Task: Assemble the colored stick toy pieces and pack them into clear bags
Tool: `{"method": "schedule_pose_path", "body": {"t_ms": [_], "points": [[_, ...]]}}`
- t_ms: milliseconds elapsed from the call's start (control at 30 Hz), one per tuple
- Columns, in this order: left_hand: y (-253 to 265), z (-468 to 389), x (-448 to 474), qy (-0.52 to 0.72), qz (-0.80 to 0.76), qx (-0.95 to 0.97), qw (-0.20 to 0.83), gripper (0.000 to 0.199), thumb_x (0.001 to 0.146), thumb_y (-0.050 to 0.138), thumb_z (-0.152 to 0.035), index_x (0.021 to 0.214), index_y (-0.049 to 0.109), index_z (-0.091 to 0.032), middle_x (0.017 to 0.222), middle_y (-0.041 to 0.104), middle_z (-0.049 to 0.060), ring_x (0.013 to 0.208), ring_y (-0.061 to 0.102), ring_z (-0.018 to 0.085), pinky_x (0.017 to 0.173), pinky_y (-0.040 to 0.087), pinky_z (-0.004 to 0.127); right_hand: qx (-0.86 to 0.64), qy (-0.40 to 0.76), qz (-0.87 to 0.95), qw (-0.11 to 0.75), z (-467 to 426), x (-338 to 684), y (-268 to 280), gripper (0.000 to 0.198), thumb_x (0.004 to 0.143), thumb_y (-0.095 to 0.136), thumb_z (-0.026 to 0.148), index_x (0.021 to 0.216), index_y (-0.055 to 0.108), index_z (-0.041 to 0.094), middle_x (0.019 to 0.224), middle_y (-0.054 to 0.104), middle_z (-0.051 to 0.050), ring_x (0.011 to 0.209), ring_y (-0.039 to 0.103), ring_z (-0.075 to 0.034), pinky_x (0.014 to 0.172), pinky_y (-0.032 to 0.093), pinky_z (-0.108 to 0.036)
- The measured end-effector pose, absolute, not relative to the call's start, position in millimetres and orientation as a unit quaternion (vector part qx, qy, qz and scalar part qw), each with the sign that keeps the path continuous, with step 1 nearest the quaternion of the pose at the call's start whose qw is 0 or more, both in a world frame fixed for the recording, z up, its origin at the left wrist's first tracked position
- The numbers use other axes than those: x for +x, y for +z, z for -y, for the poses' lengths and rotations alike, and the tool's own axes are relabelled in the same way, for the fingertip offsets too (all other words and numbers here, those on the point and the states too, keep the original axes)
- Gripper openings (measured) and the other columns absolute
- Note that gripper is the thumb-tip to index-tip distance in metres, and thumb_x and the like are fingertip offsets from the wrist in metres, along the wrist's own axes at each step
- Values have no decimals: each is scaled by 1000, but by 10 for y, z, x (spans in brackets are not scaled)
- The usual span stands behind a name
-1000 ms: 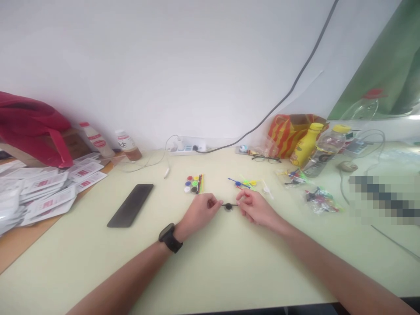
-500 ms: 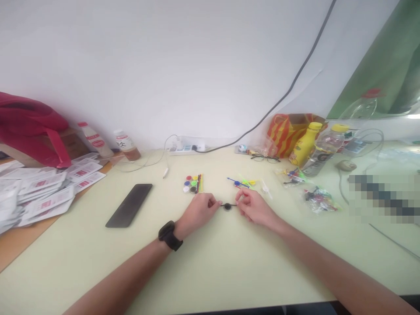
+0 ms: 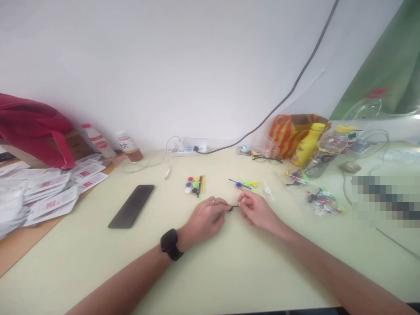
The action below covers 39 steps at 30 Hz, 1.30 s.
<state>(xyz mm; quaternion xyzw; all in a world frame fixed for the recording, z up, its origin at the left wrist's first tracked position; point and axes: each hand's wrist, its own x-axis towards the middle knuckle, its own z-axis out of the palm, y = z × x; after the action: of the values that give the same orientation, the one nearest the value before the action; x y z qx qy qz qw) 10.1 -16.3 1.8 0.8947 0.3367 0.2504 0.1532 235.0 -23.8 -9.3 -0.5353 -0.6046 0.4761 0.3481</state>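
Note:
A small black spinner pointer with a round hub [image 3: 230,209] lies on the table between my hands, partly covered. My left hand [image 3: 205,221] rests over its left side, the stretched index finger pressing on the hub and the thumb apart below. A ring and a black watch [image 3: 170,244] are on this arm. Thumb and finger of my right hand [image 3: 257,209] pinch the pointer's right end. Just beyond lie colored arrow spinners [image 3: 239,184], blue, yellow and green, and a white one [image 3: 268,190]. Several colored discs [image 3: 188,184] sit beside thin colored sticks [image 3: 201,186] farther left.
A black phone [image 3: 131,206] lies left, near stacked white packets [image 3: 52,199]. Bagged small plastic parts [image 3: 323,202] are on the right, with a yellow bottle [image 3: 308,144] and a clear bottle [image 3: 326,153] behind. Glasses [image 3: 267,159] and a power strip [image 3: 187,148] are by the wall.
My left hand has let go of the pointer's left end and moved right, its index finger now on the hub. My right hand keeps its pinch. The view has shifted slightly.

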Motion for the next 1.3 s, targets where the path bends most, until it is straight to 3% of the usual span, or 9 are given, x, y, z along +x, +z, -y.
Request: {"method": "schedule_pose_path", "body": {"t_ms": [333,500,600,700,800,867,933,1033,1300], "points": [[29,126,98,279,-334,868,237,25,89,63,-15,109,72,-27,120,74,5,116,63,27,103,49,47,-556,277,724,300,331,2384,-26,12,96,51,31,94,61,24,55,52,5,49,49,-17,51,32,-29],[53,161,86,282,-348,855,262,28,91,66,-21,118,69,-29,126,71,5,122,60,27,108,46,46,-536,185,785,249,363,2379,6,20,98,52,27,105,71,25,95,66,-5,82,66,-22,75,48,-34],[73,170,65,300,-361,836,284,42,94,66,-27,135,61,-31,135,65,5,126,57,26,110,46,44,-523,185,792,256,367,2381,15,23,99,49,25,96,71,25,103,62,-6,100,68,-24,82,50,-35],[70,161,38,317,-389,810,303,49,94,67,-32,142,54,-31,137,62,6,124,57,26,106,48,43,-526,205,775,285,369,2381,22,19,97,54,29,105,71,25,112,63,-9,119,62,-28,88,51,-37],[70,149,22,332,-400,795,312,46,96,65,-32,140,55,-30,139,61,7,123,57,26,105,47,42,-557,221,735,319,373,2378,61,25,95,59,40,113,69,25,108,65,-9,106,64,-28,90,51,-40],[81,144,18,350,-402,786,313,40,98,61,-32,138,56,-29,139,61,7,123,56,25,105,45,41,-551,282,712,333,371,2385,117,29,94,59,49,87,69,23,88,62,-5,85,62,-23,88,51,-39],[95,140,18,370,-406,777,306,36,100,58,-31,135,57,-28,137,62,7,122,56,25,103,45,40,-510,384,684,352,363,2404,187,52,97,52,58,59,50,23,69,49,-1,69,53,-19,85,51,-37],[108,134,18,393,-416,767,290,32,101,55,-31,133,58,-27,134,63,7,120,55,25,100,44,39,-463,465,625,424,342,2448,274,64,99,44,65,52,32,23,58,33,1,65,46,-18,82,50,-35],[116,130,24,400,-416,767,280,28,103,52,-34,129,60,-26,128,65,7,117,57,24,98,45,38,-507,383,624,456,281,2539,305,53,95,54,65,63,51,22,69,52,-2,72,54,-19,65,43,-29]]}}
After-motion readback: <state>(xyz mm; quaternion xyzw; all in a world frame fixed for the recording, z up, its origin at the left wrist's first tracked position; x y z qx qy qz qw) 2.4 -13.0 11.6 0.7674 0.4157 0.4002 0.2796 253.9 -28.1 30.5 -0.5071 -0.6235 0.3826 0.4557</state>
